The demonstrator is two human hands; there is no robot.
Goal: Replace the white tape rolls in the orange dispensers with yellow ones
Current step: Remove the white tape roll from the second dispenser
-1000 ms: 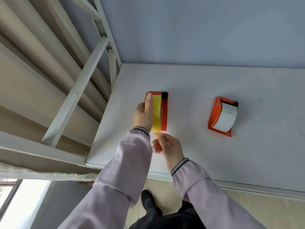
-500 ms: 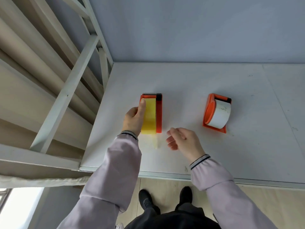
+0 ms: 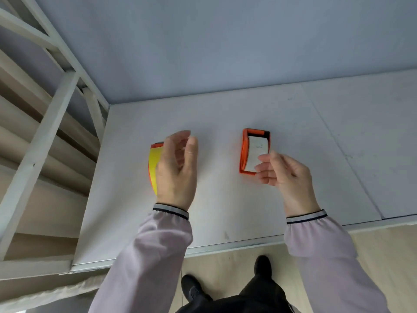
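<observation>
Reaching with loose, empty fingers, right hand (image 3: 285, 175) nears the white-roll dispenser (image 3: 254, 152); yellow-roll dispenser (image 3: 154, 168) done, left hand (image 3: 176, 170) open.

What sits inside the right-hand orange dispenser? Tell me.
The right-hand orange dispenser holds a white tape roll, its face showing in the open frame. The right hand covers the roll's near corner; the core is not visible.

No text, label or number can be read
</observation>
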